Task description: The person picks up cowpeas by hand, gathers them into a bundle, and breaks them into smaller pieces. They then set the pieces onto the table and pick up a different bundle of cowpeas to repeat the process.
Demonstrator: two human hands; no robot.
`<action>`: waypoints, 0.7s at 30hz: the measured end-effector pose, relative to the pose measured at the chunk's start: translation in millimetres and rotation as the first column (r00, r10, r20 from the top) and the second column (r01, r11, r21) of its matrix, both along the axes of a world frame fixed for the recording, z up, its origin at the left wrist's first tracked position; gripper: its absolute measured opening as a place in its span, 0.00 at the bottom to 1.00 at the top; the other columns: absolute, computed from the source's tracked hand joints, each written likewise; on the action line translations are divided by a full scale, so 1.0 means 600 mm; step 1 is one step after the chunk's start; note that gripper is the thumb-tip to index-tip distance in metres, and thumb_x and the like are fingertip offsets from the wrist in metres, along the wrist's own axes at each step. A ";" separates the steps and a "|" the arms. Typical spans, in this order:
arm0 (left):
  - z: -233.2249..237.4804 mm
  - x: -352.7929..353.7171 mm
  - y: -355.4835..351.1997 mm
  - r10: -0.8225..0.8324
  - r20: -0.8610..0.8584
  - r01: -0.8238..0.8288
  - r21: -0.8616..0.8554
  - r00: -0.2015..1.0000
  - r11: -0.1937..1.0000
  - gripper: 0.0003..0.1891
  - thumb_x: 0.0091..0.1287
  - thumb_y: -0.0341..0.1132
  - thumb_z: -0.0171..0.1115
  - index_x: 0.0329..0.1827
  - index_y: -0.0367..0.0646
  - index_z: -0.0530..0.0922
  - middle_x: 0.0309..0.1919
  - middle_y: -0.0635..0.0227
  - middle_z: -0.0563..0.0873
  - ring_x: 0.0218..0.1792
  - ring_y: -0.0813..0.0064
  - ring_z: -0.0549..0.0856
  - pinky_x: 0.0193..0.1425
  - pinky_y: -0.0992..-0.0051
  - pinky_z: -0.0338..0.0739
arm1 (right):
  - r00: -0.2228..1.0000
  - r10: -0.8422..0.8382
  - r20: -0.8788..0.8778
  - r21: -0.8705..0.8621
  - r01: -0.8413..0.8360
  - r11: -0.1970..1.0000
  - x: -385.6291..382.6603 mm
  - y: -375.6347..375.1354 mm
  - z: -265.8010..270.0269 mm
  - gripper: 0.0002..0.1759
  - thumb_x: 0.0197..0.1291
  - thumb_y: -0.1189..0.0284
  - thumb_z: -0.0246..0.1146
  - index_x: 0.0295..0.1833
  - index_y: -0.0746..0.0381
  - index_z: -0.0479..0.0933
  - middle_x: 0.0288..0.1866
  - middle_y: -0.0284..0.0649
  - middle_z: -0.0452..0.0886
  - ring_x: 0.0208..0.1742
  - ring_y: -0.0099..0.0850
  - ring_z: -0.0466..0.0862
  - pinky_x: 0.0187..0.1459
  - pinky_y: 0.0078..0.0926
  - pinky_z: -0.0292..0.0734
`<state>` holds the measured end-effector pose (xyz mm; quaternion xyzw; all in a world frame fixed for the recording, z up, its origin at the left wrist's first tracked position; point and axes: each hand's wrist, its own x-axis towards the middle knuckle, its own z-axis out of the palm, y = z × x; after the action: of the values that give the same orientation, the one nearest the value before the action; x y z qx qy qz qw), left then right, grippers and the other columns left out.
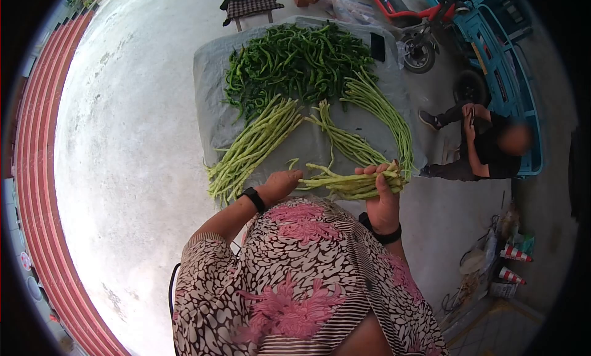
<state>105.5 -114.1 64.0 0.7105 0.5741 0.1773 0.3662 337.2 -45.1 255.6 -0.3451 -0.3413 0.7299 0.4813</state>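
Note:
A bundle of long green beans (345, 185) lies across in front of my body, and my right hand (383, 199) is wrapped round its right end. My left hand (282, 184) is closed at the left tips of this bundle, and a short bean end (293, 164) sticks up from its fingers. Beyond my hands, on a grey sheet (212, 91), are a thick pile of long beans (255, 145) at left, a smaller bunch (351, 142) in the middle and another bunch (385, 113) at right. Behind them spreads a big heap of green chilli peppers (295, 57).
A dark phone (377, 47) lies at the sheet's far right corner. A chair (249, 4) stands beyond. To the right, a person (486, 144) sits beside a blue three-wheeled cart (502, 79), near a red scooter (403, 8). Red steps (43, 171) run along the left.

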 end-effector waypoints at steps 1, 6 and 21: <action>-0.025 -0.017 -0.007 -0.011 -0.065 0.009 -0.033 0.998 0.999 0.07 0.64 0.31 0.54 0.43 0.44 0.73 0.34 0.53 0.84 0.39 0.50 0.83 0.40 0.54 0.77 | 0.999 0.040 -0.006 0.027 -0.040 0.999 0.003 0.000 -0.001 0.08 0.67 0.70 0.59 0.49 0.59 0.71 0.44 0.39 0.79 0.48 0.35 0.80 0.59 0.42 0.72; -0.100 -0.087 -0.032 -0.012 -0.187 -0.041 -0.275 0.982 0.961 0.07 0.63 0.31 0.55 0.43 0.44 0.76 0.37 0.53 0.84 0.41 0.48 0.83 0.43 0.54 0.77 | 0.996 0.077 -0.055 0.085 -0.072 0.994 0.015 0.000 -0.014 0.10 0.67 0.67 0.60 0.48 0.58 0.70 0.41 0.37 0.78 0.46 0.34 0.80 0.59 0.45 0.71; -0.133 -0.151 0.122 0.377 -0.309 -0.443 -0.178 0.873 0.879 0.26 0.59 0.24 0.53 0.63 0.49 0.72 0.73 0.55 0.57 0.59 0.50 0.77 0.59 0.58 0.75 | 0.988 0.157 -0.013 0.017 -0.157 0.988 0.017 -0.011 0.016 0.12 0.65 0.65 0.62 0.44 0.62 0.70 0.37 0.40 0.79 0.40 0.32 0.81 0.48 0.34 0.76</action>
<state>14.7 -40.7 -16.0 0.5384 0.7735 0.0829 0.3239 347.6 -51.6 265.0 -0.3079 -0.3697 0.7652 0.4277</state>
